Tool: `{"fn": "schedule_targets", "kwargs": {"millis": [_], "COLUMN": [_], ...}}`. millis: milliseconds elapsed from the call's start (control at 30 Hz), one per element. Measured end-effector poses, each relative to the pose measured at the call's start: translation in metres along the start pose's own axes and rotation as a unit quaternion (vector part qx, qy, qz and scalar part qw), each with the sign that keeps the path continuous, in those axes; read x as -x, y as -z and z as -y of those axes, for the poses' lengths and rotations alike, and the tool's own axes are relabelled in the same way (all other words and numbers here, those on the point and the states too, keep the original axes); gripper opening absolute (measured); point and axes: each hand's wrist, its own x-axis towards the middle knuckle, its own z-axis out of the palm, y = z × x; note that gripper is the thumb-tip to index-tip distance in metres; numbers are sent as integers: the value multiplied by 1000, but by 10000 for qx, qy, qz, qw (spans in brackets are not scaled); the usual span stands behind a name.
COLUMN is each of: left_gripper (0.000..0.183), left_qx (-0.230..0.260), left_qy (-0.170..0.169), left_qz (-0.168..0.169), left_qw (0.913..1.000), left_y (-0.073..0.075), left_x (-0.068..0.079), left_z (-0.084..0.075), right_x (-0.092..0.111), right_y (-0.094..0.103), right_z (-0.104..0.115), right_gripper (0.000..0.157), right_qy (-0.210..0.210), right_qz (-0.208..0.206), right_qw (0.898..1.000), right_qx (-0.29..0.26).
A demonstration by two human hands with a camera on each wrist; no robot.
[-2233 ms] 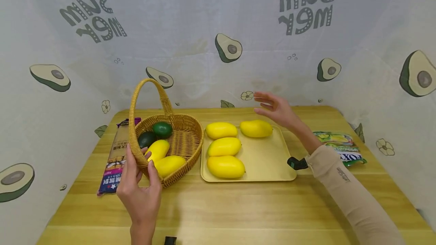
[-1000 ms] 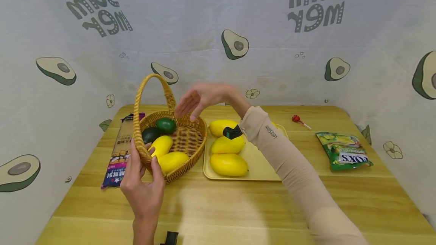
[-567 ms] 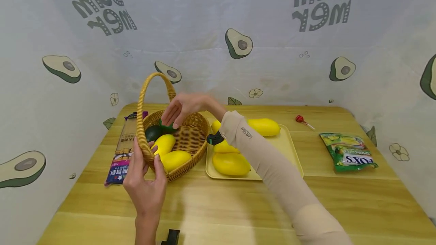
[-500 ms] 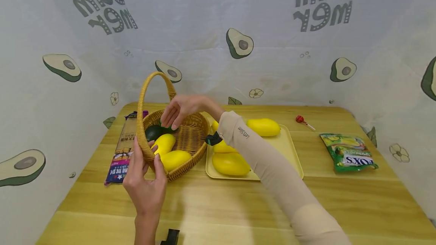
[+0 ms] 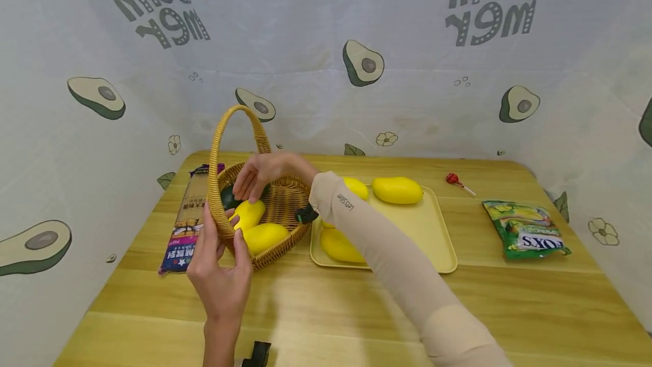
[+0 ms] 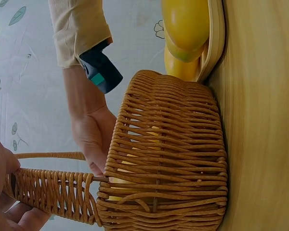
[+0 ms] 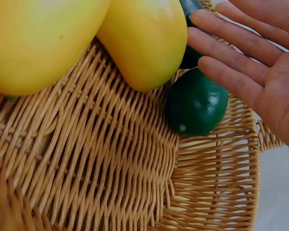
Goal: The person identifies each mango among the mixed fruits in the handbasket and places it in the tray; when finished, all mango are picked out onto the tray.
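Observation:
My left hand (image 5: 221,276) grips the lower near end of the handle (image 5: 216,169) of a wicker basket (image 5: 292,197), which leans toward the left. Inside lie two yellow mangoes, one nearer the front (image 5: 266,238) and one behind it (image 5: 249,214). Two dark green, smooth oval fruits sit further back; one shows beside the mango (image 7: 197,102). My right hand (image 5: 260,174) reaches in over them from the right, fingers extended and the palm holding nothing. Its fingertips (image 7: 209,65) are right at the rear mango and the green fruits, partly covering them in the head view.
Right of the basket, a yellow tray (image 5: 430,242) carries several more mangoes (image 5: 397,190), some hidden by my right sleeve. A red lollipop (image 5: 452,178) and a green snack bag (image 5: 524,230) lie further right. A pasta packet (image 5: 185,225) lies left of the basket.
My right hand has swept left from above the tray's far right side to the basket, then down among its fruits. My left hand has kept its grip on the handle.

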Motion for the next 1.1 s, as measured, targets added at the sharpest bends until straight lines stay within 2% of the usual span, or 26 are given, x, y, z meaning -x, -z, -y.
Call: {"fn": "schedule_targets", "kwargs": {"millis": [200,300,433,533,867,1100], "left_gripper": [78,78,79,79,80,77], "left_qx": [-38,-27,-38,-66,-79,-123], "left_qy": [65,148,238,206,171,113], "left_qz": [27,70,99,65,71,60], "left_qw": [10000,9999,9997,9997,9998,9998], "left_y": [1,1,0,0,1,1], "left_x": [1,2,2,2,1,2], "left_z": [1,3,3,2,1,2], "right_x": [-6,-7,-6,-6,-11,-12], "right_y": [-1,-2,-3,-4,-7,-8], "right_z": [-4,-7,-11,-12,-18,-19], "right_gripper": [39,40,43,46,50,49], "right_qy": [-142,-372,-813,-985,-1114,-1093], "right_qz": [-89,-133,-82,57,270,236], "right_qw": [9998,9992,9955,9926,9894,9877], "right_qx": [61,102,473,708,887,1094]}}
